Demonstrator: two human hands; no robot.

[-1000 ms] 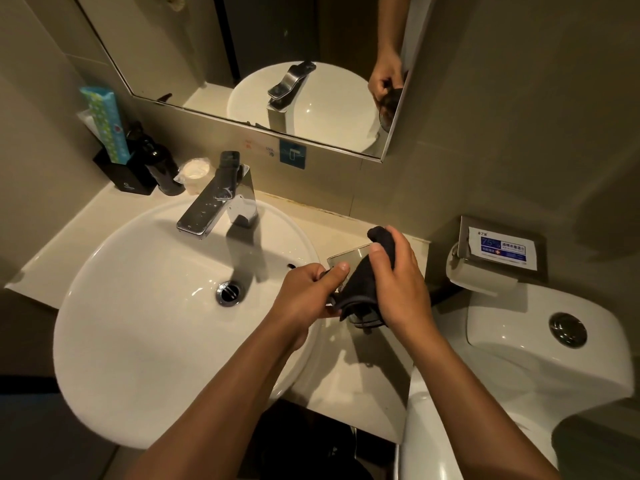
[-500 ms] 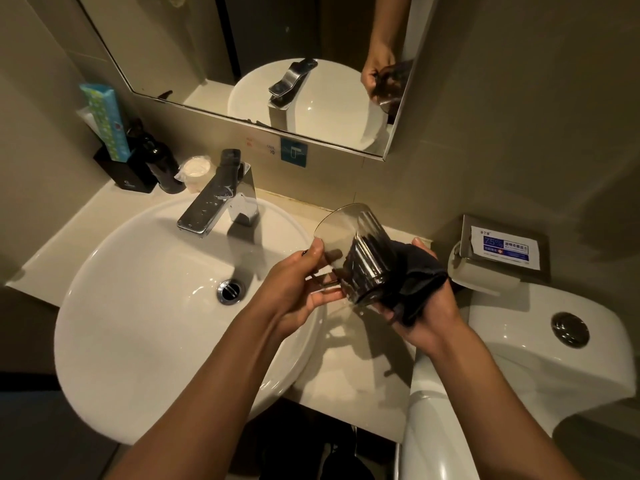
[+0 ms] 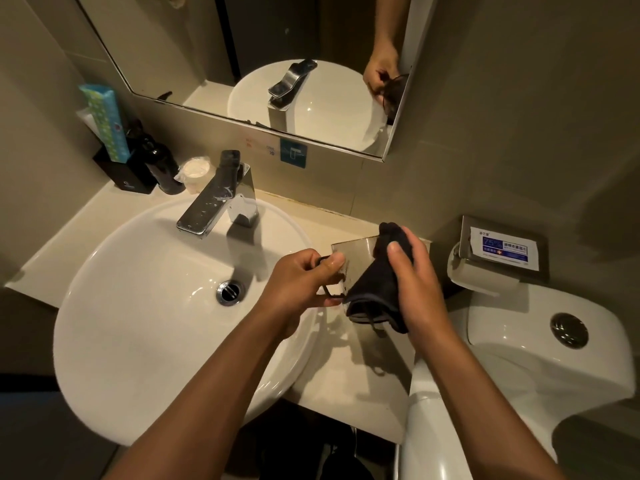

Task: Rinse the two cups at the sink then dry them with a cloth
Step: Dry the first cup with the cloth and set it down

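Note:
A smoky glass cup [image 3: 349, 261] with a handle is held above the counter, just right of the white sink [image 3: 138, 306]. My left hand [image 3: 301, 289] grips the cup by its handle. My right hand [image 3: 419, 282] presses a dark cloth [image 3: 374, 289] against the cup, and the cloth covers most of its side and base. Only this one cup is in view.
A chrome faucet [image 3: 214, 206] stands at the back of the sink, with no water running. A dark bottle [image 3: 162, 168], a black holder with a green packet [image 3: 104, 123] and a wrapped item sit back left. A toilet [image 3: 554, 358] and paper holder [image 3: 502, 251] are on the right.
The cup was tipped with its mouth toward me and the cloth bunched behind it; now the cloth is draped over the cup's side and my right hand covers it from above.

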